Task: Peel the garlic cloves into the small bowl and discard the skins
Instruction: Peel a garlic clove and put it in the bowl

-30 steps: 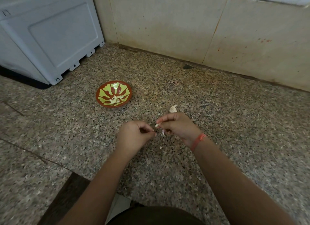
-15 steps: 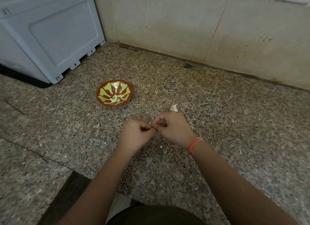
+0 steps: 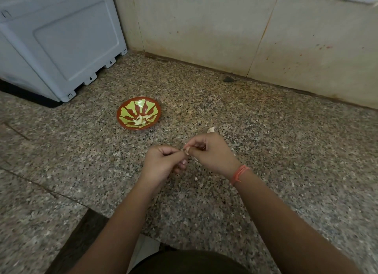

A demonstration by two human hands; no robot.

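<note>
**Q:** Head view: state of each grip, position of the clove?

**A:** Left grip [image 3: 163, 163] clenched on one end of the garlic clove [image 3: 187, 150]. Right grip [image 3: 212, 153] pinching the other end at the fingertips. Clove held between the two grips, just above the worktop [image 3: 266, 151]. Amount of skin remaining: too small to tell.

**Q:** Procedure for the step in hand?

**A:** Judged as skin removal.
- Anchor with the left grip.
- Lift the skin with the right thumbnail and draw it along the clove's length in short pulls.
- Apply light pressure only; probably slippery once bare.
- Work low over the worktop to contain scraps such as the skin scrap [image 3: 196, 178] lying below the grips.

**Q:** Edges and open room?

**A:**
- Small bowl [image 3: 122, 106] ahead and to the left, well apart from the grips, holding peeled cloves [image 3: 140, 120]. Bare worktop between, no obstacle on that path.
- Pale piece [image 3: 211, 129] just behind the right grip; clove or skin not determinable.
- Grey appliance [image 3: 61, 38] beyond the bowl, wall [image 3: 204, 28] at the rear, both well apart.
- Front edge [image 3: 114, 214] near the forearms: avoid sweeping scraps over it.
</note>
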